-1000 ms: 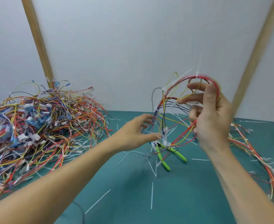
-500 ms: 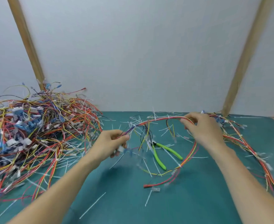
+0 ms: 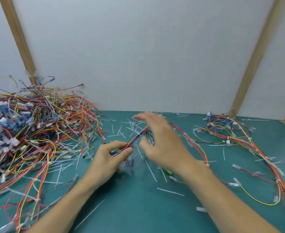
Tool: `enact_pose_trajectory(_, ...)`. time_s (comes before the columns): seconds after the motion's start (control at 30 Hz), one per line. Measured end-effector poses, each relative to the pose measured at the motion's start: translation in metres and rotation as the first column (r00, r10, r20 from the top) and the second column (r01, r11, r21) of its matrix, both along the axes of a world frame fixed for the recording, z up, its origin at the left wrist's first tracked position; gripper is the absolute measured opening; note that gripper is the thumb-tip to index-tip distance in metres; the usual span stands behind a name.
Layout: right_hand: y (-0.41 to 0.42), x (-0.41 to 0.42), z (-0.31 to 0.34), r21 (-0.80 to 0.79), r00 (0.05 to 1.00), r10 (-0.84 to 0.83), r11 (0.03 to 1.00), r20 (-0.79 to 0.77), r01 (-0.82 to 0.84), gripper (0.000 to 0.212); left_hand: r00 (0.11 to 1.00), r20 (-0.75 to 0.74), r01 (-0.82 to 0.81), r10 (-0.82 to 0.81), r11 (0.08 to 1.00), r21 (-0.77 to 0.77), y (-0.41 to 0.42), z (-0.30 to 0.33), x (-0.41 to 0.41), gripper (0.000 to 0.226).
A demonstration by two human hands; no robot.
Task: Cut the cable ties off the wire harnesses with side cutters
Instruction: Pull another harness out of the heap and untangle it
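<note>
1. At centre of the green mat, the left hand pinches one end of a wire harness between thumb and curled fingers. The bundle of red, blue and black wires runs up and to the right from that pinch.
2. Right hand hangs just right of the left, above the harness. Fingers spread and fairly straight, motion-blurred, with nothing in its grasp. Whether it touches the wires I cannot tell.
3. Beyond the right hand, the harness carries on as a red and yellow loop, curving along the mat towards the right forearm.
4. Side cutters: only a small bit of green handle shows, on the mat under the right wrist. The rest is hidden.
5. Far left: a big heap of harnesses, red, yellow and blue wires with white connectors, piled against the wall.
6. Right side: a smaller, flatter group of harnesses spread on the mat, strands trailing to the near right edge.
7. Cut white tie offcuts lie scattered across the mat, thickest at the far middle beyond the hands.
8. Background: a pale wall with two slanted wooden battens.
</note>
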State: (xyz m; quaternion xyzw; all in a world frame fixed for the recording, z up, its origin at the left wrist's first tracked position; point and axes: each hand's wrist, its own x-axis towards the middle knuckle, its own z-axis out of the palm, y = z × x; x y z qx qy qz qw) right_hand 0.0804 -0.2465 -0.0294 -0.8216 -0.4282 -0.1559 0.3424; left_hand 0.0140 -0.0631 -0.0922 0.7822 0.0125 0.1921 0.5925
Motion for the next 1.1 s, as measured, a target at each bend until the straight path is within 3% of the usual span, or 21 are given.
enact_pose_trajectory(0.07, 0.012, -0.007, -0.023, -0.144, 0.998, 0.051, 0.989, 0.038, -0.045, 0.048, 0.999, 0.037, 0.019, -0.020, 0.999, 0.040, -0.003, -0.001, -0.002, 0.009)
enact_pose_trajectory(0.13, 0.010, -0.004, -0.043, -0.218, 0.993, 0.006, 0.976, 0.115, 0.019, 0.040, 0.999, 0.024, 0.030, -0.032, 0.997, 0.066, -0.002, -0.002, -0.003, 0.008)
enact_pose_trajectory(0.33, -0.008, 0.017, -0.058, -0.112, 0.944, -0.236, 0.957, 0.231, 0.267, 0.041, 0.996, -0.038, -0.081, 0.078, 0.993, -0.081, 0.009, -0.004, 0.001, 0.012)
enact_pose_trajectory(0.67, -0.013, 0.014, -0.064, 0.087, 0.817, -0.459, 0.884, 0.349, 0.459, 0.030, 0.996, -0.004, -0.087, 0.089, 0.966, -0.243, 0.014, -0.005, 0.003, 0.008)
enact_pose_trajectory(0.87, -0.013, 0.010, -0.066, 0.054, 0.891, -0.399, 0.916, 0.217, 0.397, 0.034, 0.994, -0.009, -0.101, 0.106, 0.917, -0.387, 0.015, -0.006, 0.004, 0.009)
enact_pose_trajectory(1.1, -0.010, 0.005, -0.067, -0.001, 0.911, -0.393, 0.918, 0.124, 0.396, 0.026, 0.999, -0.046, -0.004, -0.022, 0.868, -0.497, 0.019, -0.006, 0.002, 0.021)
